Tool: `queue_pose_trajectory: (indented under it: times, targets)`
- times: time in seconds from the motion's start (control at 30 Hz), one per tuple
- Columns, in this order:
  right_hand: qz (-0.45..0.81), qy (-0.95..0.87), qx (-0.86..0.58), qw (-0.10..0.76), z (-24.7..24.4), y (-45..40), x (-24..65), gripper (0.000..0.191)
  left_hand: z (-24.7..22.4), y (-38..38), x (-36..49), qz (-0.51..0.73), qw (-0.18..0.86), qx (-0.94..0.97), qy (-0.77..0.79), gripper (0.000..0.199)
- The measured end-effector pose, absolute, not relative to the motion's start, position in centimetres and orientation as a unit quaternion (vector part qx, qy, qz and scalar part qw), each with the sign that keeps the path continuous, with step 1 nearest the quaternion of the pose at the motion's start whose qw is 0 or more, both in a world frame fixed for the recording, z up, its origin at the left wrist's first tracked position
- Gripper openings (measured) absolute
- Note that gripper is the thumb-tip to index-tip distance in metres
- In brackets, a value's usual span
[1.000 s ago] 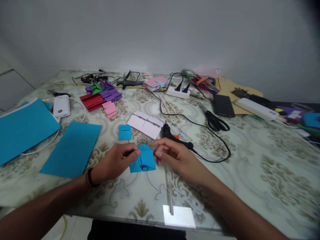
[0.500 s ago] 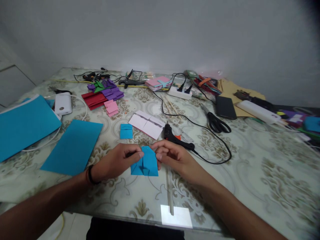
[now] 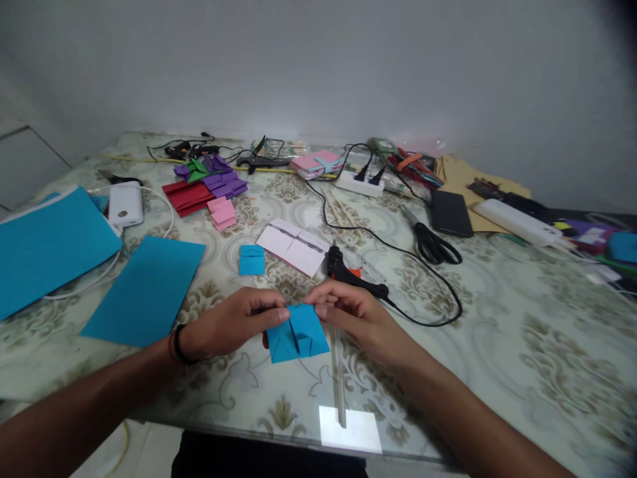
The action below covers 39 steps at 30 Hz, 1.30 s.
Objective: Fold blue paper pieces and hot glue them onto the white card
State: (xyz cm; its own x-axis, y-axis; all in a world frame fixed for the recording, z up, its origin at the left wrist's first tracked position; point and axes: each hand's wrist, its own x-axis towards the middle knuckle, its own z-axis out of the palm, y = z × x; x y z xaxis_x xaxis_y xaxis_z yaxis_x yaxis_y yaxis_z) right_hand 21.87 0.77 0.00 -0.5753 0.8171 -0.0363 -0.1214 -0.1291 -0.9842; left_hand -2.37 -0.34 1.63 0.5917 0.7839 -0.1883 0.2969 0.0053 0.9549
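A small piece of folded blue paper is pinched between my two hands above the table's front part. My left hand grips its upper left edge with thumb and fingers. The upper right corner sits between the thumb and fingers of my right hand. Creases and a raised middle flap show on the paper's face. Just beyond lie a smaller folded blue paper square and a folded white paper. A black glue gun rests past my right hand.
Blue sheets lie to the left, near a white power bank. Red folded paper and pink folded paper are farther back. Black scissors, a power strip and a loose black cable occupy the right side.
The blue paper has shifted slightly right and towards me, and it is turned and tilted. Its top edge now looks flatter, and both hands still pinch it.
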Motion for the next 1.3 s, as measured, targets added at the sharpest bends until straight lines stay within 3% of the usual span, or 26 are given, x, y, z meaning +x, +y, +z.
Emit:
queue_pose_trajectory:
  times: [0.47,1.3]
  targets:
    - [0.651,-0.622,-0.31,0.306,0.8,0.4,22.1,0.022,2.4,-0.4,-2.4,0.23,0.67,0.618,0.342,0.02]
    - [0.605,-0.648,-0.339,0.315,0.1,-0.2,21.2,0.013,1.4,-0.4,-2.5,0.177,0.586,0.687,0.391,0.031]
